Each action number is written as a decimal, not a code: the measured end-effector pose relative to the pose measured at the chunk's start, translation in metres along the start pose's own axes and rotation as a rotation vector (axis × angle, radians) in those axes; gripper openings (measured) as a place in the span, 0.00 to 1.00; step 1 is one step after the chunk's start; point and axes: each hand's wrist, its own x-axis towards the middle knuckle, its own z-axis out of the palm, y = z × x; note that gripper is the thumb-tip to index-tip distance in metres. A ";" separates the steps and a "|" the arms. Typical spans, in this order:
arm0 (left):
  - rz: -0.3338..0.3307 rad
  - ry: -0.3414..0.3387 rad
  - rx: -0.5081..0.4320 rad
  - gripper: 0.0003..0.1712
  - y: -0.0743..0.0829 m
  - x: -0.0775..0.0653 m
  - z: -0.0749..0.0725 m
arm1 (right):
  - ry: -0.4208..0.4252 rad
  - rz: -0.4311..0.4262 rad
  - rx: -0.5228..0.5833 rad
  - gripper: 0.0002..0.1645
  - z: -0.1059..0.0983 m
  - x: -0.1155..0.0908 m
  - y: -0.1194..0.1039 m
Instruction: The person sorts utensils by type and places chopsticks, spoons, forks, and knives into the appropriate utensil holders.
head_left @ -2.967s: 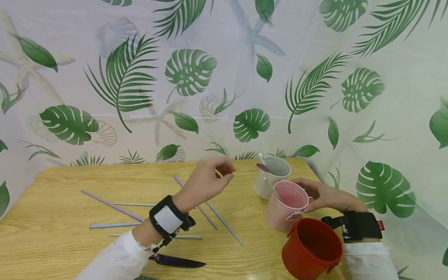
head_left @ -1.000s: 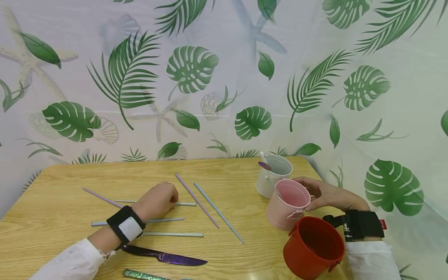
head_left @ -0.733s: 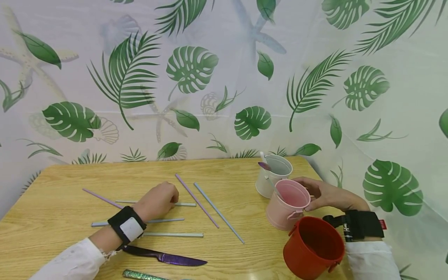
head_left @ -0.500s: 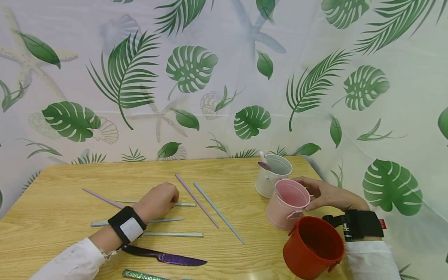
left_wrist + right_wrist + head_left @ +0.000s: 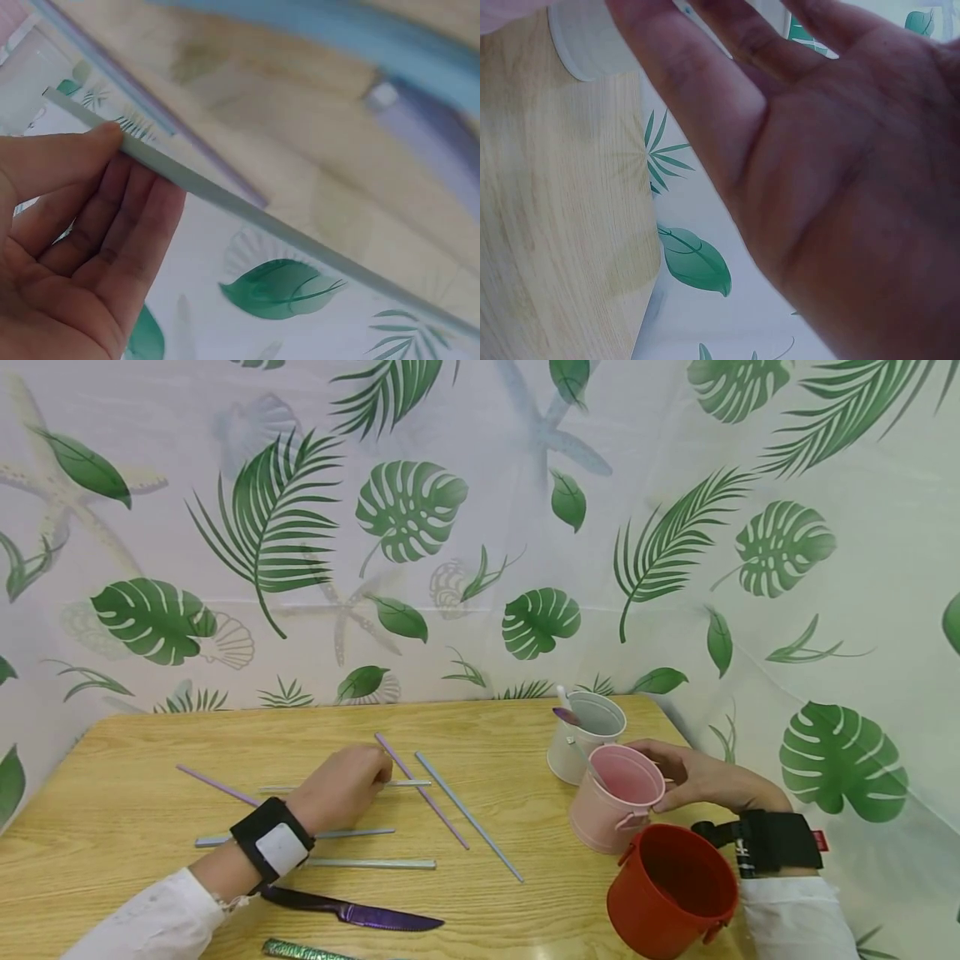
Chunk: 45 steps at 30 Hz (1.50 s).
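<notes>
My left hand (image 5: 341, 789) pinches a pale green chopstick (image 5: 217, 195) between thumb and fingertips. In the head view this chopstick (image 5: 411, 783) is just over the table, crossing a purple chopstick (image 5: 420, 789). My right hand (image 5: 701, 777) holds the far right side of a pink bucket (image 5: 600, 822), thumb at the side and fingers behind the rim; the fingertips are hidden. A thin pale utensil (image 5: 588, 762) leans inside the pink bucket. Behind it, a white bucket (image 5: 558, 756) holds a white-tipped utensil and a purple spoon-like piece (image 5: 566, 716).
A red bucket (image 5: 660, 902) stands in front of the pink one. More chopsticks lie loose, including a blue one (image 5: 468, 817) and a pale green one (image 5: 375, 863). A knife (image 5: 390, 917) with a purple blade and a green glittery handle (image 5: 303, 950) lie near the front edge.
My left hand came down leftward from near the buckets to the chopsticks. The pale green chopstick it pinches has since lifted and shifted slightly right. My right hand stays on the pink bucket.
</notes>
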 end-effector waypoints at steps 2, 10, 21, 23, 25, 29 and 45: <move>0.011 0.016 -0.004 0.06 0.004 0.003 -0.005 | -0.004 -0.008 0.003 0.47 0.000 0.000 0.001; 0.097 0.116 -0.036 0.04 0.027 0.010 -0.027 | -0.001 0.003 0.002 0.46 0.000 0.000 0.001; 0.238 0.328 -0.061 0.07 0.059 0.020 -0.058 | -0.006 -0.008 -0.003 0.46 0.000 0.000 0.000; 0.270 0.358 -0.070 0.07 0.066 0.022 -0.063 | -0.003 -0.006 -0.007 0.46 0.000 0.000 0.000; 0.303 0.388 -0.077 0.07 0.073 0.024 -0.067 | -0.001 -0.003 -0.008 0.46 -0.001 0.000 0.001; 0.369 0.441 -0.093 0.08 0.088 0.029 -0.073 | -0.002 -0.003 -0.014 0.46 -0.001 0.000 0.001; 0.588 0.612 -0.223 0.07 0.142 0.053 -0.100 | -0.026 -0.029 0.011 0.46 -0.001 0.001 0.002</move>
